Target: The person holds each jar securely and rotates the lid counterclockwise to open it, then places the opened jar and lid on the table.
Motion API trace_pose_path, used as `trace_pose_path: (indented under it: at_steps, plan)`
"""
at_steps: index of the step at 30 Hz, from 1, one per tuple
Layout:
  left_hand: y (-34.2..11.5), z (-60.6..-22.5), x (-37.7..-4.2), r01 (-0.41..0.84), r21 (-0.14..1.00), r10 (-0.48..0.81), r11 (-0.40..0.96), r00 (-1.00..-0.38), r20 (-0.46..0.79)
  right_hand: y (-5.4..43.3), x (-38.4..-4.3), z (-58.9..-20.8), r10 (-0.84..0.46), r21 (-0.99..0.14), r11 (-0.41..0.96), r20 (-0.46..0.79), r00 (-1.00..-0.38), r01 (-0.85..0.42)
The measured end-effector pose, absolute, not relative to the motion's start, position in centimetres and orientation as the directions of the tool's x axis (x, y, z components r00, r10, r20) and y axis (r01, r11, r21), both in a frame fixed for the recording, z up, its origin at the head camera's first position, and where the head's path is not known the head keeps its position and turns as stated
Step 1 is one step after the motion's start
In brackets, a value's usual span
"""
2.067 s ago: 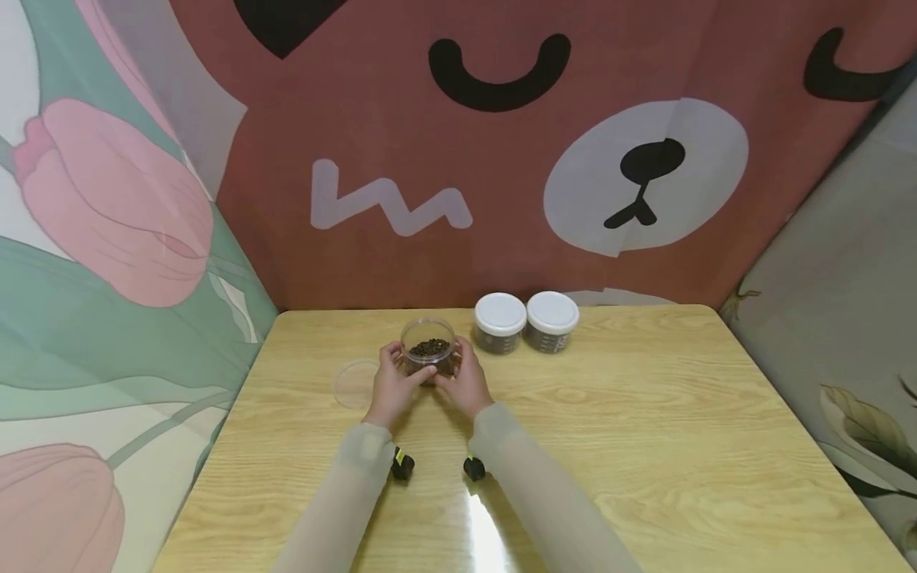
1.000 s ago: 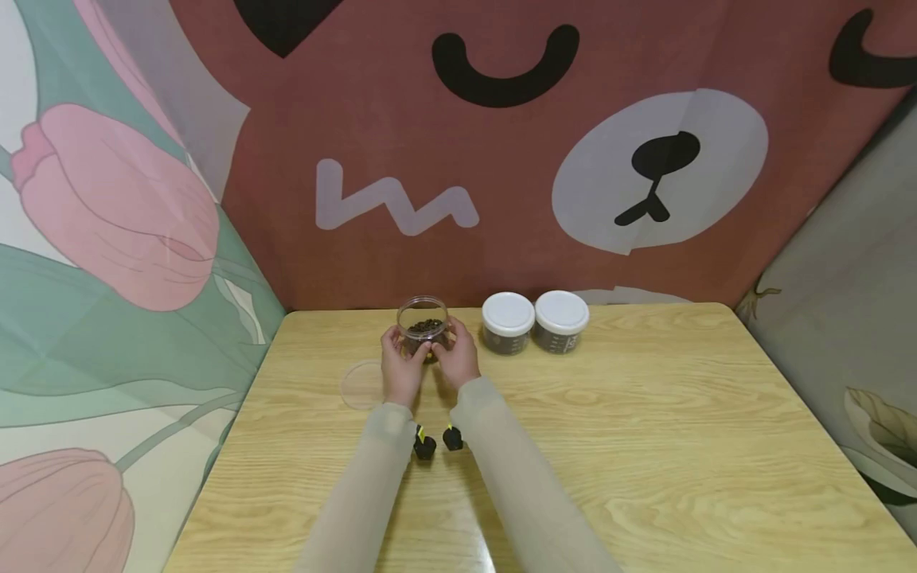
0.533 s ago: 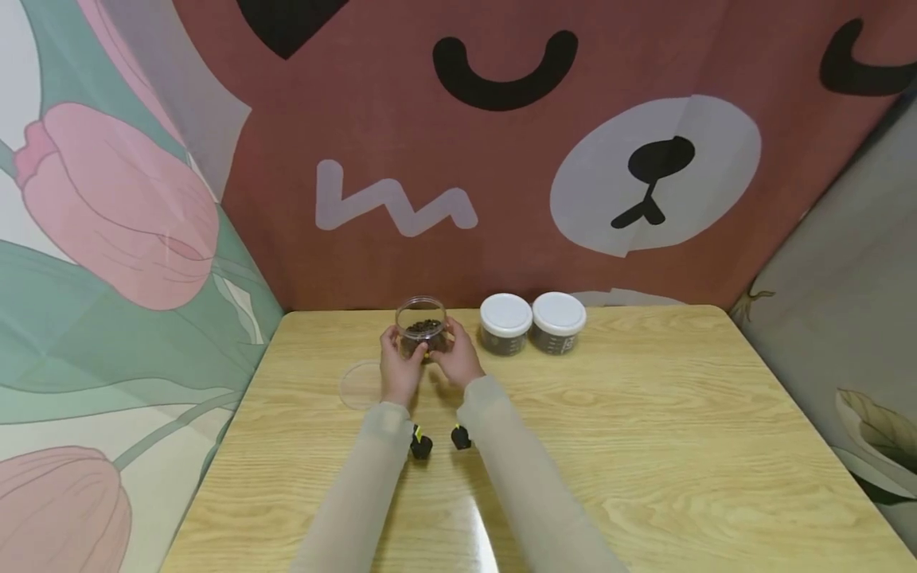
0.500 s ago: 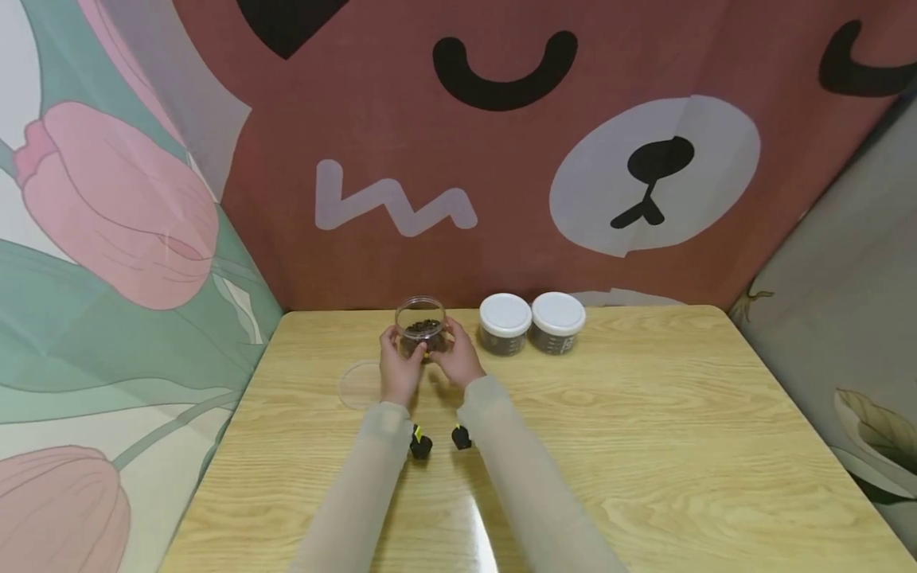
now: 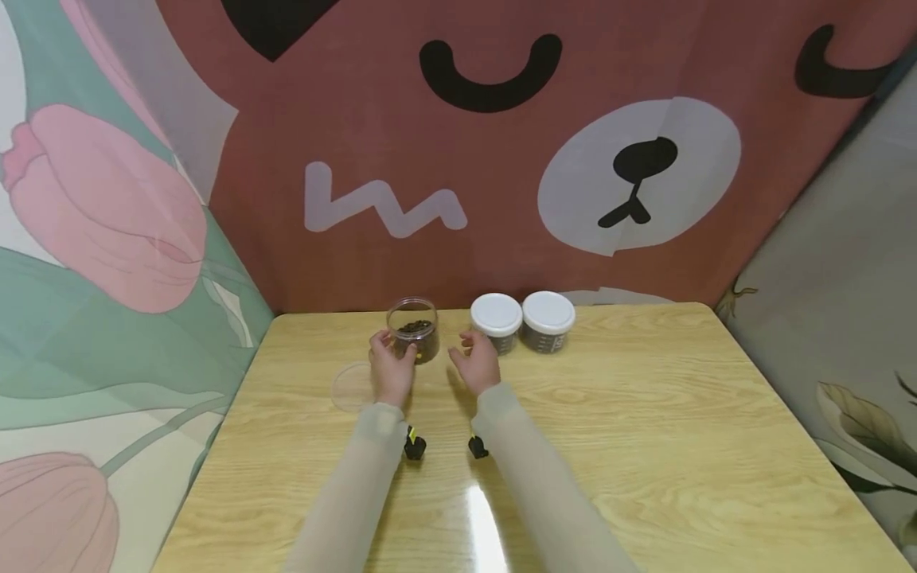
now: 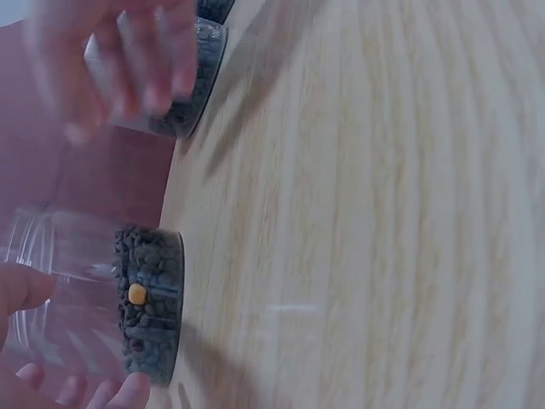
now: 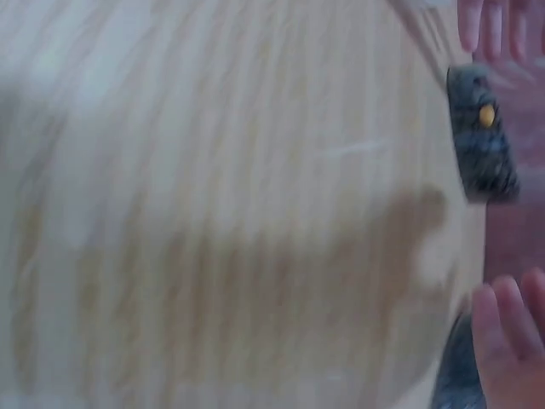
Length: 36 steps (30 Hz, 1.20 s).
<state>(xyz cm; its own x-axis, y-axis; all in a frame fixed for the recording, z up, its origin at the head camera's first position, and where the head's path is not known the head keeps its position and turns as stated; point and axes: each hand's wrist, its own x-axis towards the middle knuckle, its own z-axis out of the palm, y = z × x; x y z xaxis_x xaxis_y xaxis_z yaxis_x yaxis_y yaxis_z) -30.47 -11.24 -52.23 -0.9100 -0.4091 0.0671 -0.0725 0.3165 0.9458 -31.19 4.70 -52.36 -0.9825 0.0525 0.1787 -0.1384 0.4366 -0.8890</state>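
A clear plastic jar (image 5: 427, 344) stands uncovered near the table's back edge, partly filled with dark pellets. One yellow bit (image 6: 137, 294) shows among the pellets in the left wrist view. My left hand (image 5: 392, 372) holds the jar from its left side, thumb across the front and fingers around the left. My right hand (image 5: 476, 364) is apart from the jar, to its right, with loosely bent fingers and nothing in them. It partly covers the nearer of two white-lidded jars (image 5: 497, 314). A thin clear disc, seemingly a lid (image 5: 351, 387), lies flat left of my left hand.
The second white-lidded jar (image 5: 548, 313) stands beside the first, both with dark contents. Behind the wooden table (image 5: 645, 438) hangs a brown cloth with a bear print (image 5: 401, 263). Patterned cloth also hangs at both sides. A black wrist device (image 5: 414, 446) sits at each cuff.
Earlier both hands moved the jar away from me and stood it farther back. Since half a second ago, my right hand has let go and moved right; my left hand stays at the jar.
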Motion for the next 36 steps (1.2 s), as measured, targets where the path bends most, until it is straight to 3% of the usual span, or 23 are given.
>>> trace_pose_path:
  at_steps: [4,8,11,17,23,28,36]
  plan:
    - [-11.1,-52.3,-30.4,-0.096,0.944,-0.434,0.317,-0.899,0.054,6.2,-30.9,-53.4,0.272,-0.874,0.481,0.221,-0.936,-0.067]
    - [-10.9,-52.1,-30.1,-0.105,0.943,-0.44,0.315,-0.897,0.047,7.4,-30.9,-54.1,0.425,-0.89,0.452,0.164,-0.89,0.052]
    - [-10.6,-52.1,-29.7,-0.099,0.939,-0.462,0.33,-0.884,0.068,8.1,-31.0,-54.2,0.462,-0.912,0.399,0.116,-0.88,0.089]
    - [-9.0,-52.2,-28.8,-0.013,0.938,-0.475,0.347,-0.865,0.164,9.3,-31.3,-53.8,0.399,-0.913,0.4,0.096,-0.912,0.08]
    - [-6.9,-52.5,-28.5,0.214,0.918,-0.178,0.335,-0.942,0.285,9.6,-31.8,-53.7,0.37,-0.904,0.428,0.166,-0.914,0.009]
    - [-5.3,-52.9,-28.7,0.245,0.87,0.059,0.428,-0.968,0.243,9.5,-32.3,-54.3,0.358,-0.899,0.438,0.198,-0.912,-0.023]
    - [-3.3,-52.0,-29.2,0.282,0.742,0.211,0.608,-0.959,0.192,9.8,-33.0,-54.8,0.352,-0.904,0.424,0.219,-0.91,-0.053]
